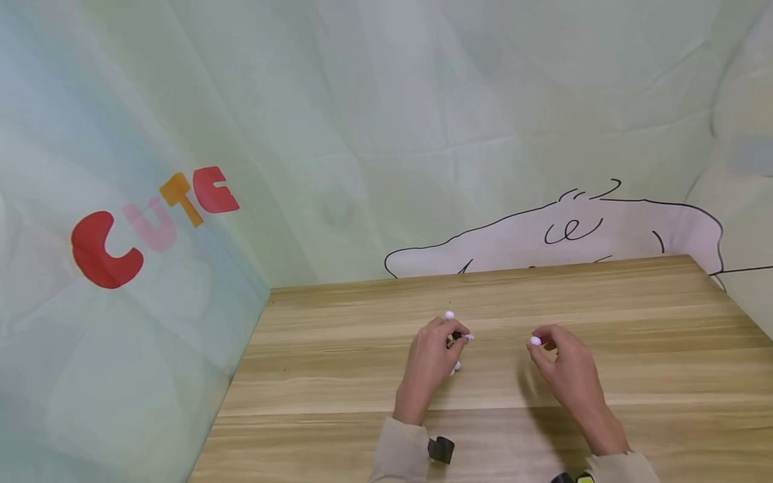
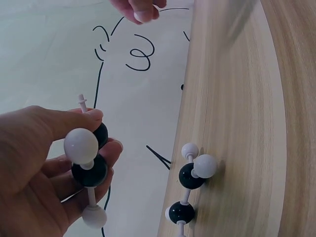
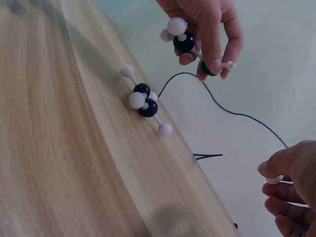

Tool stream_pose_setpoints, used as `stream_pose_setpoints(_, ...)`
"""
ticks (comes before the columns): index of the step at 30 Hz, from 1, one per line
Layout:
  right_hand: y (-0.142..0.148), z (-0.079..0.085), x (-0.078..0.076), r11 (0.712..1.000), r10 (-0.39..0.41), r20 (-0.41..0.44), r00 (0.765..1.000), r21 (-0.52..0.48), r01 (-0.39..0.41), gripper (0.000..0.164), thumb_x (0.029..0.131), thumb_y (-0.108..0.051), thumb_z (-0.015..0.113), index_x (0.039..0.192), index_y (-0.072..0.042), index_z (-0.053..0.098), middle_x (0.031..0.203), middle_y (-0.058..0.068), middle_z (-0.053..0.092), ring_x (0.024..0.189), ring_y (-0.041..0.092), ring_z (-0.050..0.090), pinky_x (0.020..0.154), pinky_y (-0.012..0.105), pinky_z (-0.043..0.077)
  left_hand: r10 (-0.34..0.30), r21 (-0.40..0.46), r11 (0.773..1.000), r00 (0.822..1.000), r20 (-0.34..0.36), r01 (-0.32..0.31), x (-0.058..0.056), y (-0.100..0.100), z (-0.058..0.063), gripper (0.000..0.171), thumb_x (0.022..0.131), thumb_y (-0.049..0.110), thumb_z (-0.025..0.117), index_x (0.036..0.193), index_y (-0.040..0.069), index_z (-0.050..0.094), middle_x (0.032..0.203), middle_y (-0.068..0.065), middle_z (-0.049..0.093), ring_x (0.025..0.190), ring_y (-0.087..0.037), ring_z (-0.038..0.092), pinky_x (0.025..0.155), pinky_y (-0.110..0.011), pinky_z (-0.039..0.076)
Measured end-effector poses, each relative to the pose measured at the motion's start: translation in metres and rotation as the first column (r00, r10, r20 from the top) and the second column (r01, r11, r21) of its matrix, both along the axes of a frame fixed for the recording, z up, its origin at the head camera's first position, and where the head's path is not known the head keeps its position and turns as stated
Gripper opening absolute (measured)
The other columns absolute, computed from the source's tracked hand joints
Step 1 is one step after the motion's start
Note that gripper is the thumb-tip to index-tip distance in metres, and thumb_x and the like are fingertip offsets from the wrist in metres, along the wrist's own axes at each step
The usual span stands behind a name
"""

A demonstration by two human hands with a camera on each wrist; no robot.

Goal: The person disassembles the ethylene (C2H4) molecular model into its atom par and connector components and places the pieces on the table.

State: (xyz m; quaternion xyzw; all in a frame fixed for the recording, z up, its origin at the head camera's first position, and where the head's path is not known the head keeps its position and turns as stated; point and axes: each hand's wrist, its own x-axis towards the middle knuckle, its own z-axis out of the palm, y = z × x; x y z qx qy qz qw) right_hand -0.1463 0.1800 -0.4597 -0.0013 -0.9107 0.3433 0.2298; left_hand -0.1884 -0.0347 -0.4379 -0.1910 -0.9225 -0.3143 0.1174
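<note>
My left hand (image 1: 430, 352) holds a ball-and-stick molecular model (image 2: 89, 170) between thumb and fingers, above the table. It has black balls joined by white sticks, with white balls on one end. A bare white connector peg (image 2: 82, 102) sticks out past the thumb. Apart from it, on the right, my right hand (image 1: 570, 369) pinches a single white ball (image 1: 535, 341) between thumb and index finger. A second molecular model (image 3: 147, 107) of black and white balls lies on the table beyond the left hand, mostly hidden by that hand in the head view.
The wooden table (image 1: 314, 389) spans the lower view, its back edge against a pale printed cloth (image 1: 362, 134). Another cloth wall with coloured letters (image 1: 105, 251) stands at the left. A dark band (image 1: 442, 449) shows at the left sleeve.
</note>
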Motion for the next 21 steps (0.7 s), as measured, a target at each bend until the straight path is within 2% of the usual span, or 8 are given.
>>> stream_pose_setpoints(6,0.004,-0.010,-0.008,1.000,-0.007,0.082,0.997,0.019,0.005,0.016,0.087,-0.012,0.066,0.098,-0.001,0.062,0.088,0.013,0.067,0.082,0.028,0.062,0.072,0.046,0.048,-0.002,0.006,1.000,1.000,0.004,0.002,0.001,0.000,0.000,0.007,0.087,0.020,0.071,0.093,0.017,0.072,0.087,0.003,0.065,0.068,-0.001,0.052,0.059,-0.012,0.042)
stream_pose_setpoints(13,0.013,-0.019,-0.025,0.999,-0.005,0.177,0.984,0.053,-0.005,0.015,0.089,-0.013,0.064,0.097,0.000,0.060,0.088,0.015,0.066,0.078,0.027,0.061,0.070,0.045,0.049,-0.018,-0.012,1.000,1.000,-0.015,0.018,0.003,0.001,-0.001,0.006,0.087,0.020,0.071,0.093,0.018,0.072,0.088,0.004,0.065,0.069,-0.001,0.053,0.059,-0.012,0.042)
stream_pose_setpoints(21,0.020,-0.029,-0.038,0.995,-0.014,0.180,0.983,0.104,-0.005,0.011,0.088,-0.010,0.064,0.094,-0.001,0.062,0.086,0.014,0.067,0.076,0.026,0.060,0.069,0.045,0.047,-0.026,-0.013,1.000,1.000,-0.018,0.026,0.003,0.001,-0.001,0.006,0.087,0.021,0.070,0.093,0.018,0.072,0.088,0.003,0.066,0.070,-0.002,0.054,0.060,-0.012,0.042)
